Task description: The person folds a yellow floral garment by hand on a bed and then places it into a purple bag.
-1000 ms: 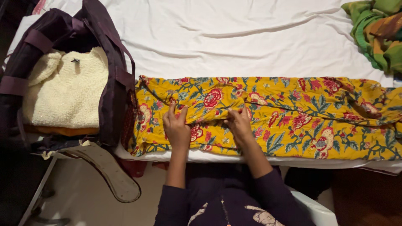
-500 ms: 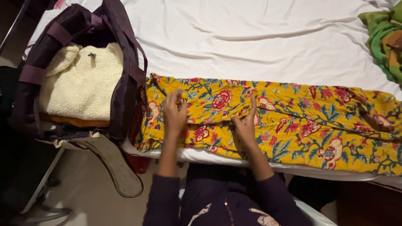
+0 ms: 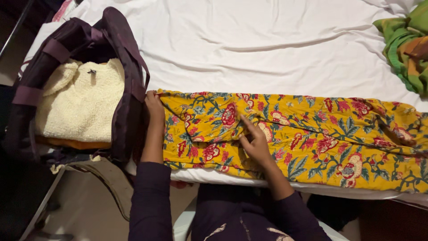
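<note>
A long yellow garment with red flowers and green leaves lies folded lengthwise along the near edge of a bed with a white sheet. My left hand grips the garment's far left corner, right beside the bag. My right hand rests flat on the middle of the cloth, index finger stretched out along a fold. Both sleeves are dark purple.
An open dark purple bag stands at the left on the bed's corner, with a cream knitted garment on top inside it. A green and orange cloth is bunched at the far right. Below the bed edge is a pale floor.
My left hand moved left from the middle of the garment to its left corner by the bag. My right hand lowered from upright to pressing flat on the cloth.
</note>
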